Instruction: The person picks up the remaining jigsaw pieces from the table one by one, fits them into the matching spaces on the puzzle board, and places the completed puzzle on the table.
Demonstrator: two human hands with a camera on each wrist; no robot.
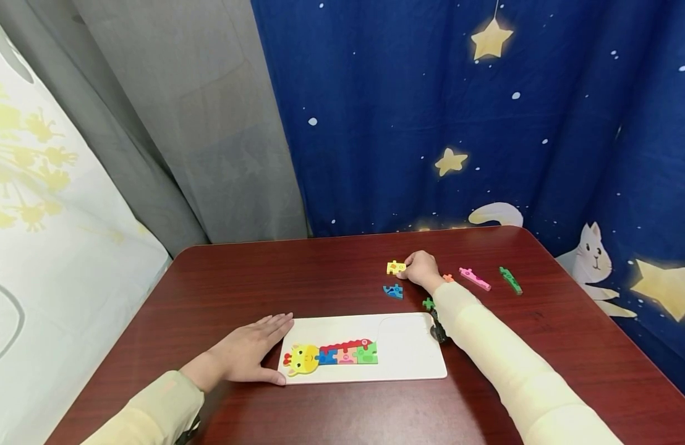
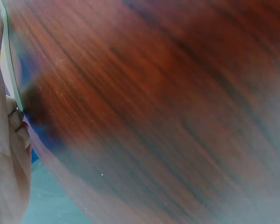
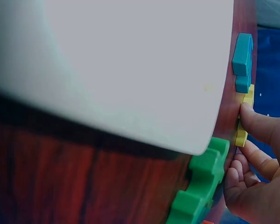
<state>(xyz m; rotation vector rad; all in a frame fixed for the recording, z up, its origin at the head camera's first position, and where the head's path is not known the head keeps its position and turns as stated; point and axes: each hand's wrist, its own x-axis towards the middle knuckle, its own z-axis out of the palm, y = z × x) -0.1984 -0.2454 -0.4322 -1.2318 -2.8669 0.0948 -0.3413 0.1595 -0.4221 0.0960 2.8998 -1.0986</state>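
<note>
A white puzzle board (image 1: 409, 358) lies on the table with a partly assembled giraffe: a yellow head piece (image 1: 303, 359), a red strip (image 1: 345, 345), and blue, pink and green pieces (image 1: 367, 353) joined beside it. My left hand (image 1: 248, 349) rests at the board's left edge, fingers straight, thumb by the near corner. Beyond the board, my right hand (image 1: 421, 271) pinches a yellow puzzle piece (image 1: 395, 267) between thumb and fingers. The right wrist view shows that yellow piece (image 3: 241, 134) edge-on, beside a blue piece (image 3: 242, 58).
Loose pieces lie past the board: blue (image 1: 393, 291), small green (image 1: 428, 303), orange (image 1: 448, 278) partly behind the right wrist, pink (image 1: 475, 279) and long green (image 1: 510, 280). The table (image 1: 253, 278) ends at a blue curtain (image 1: 376, 123) with stars.
</note>
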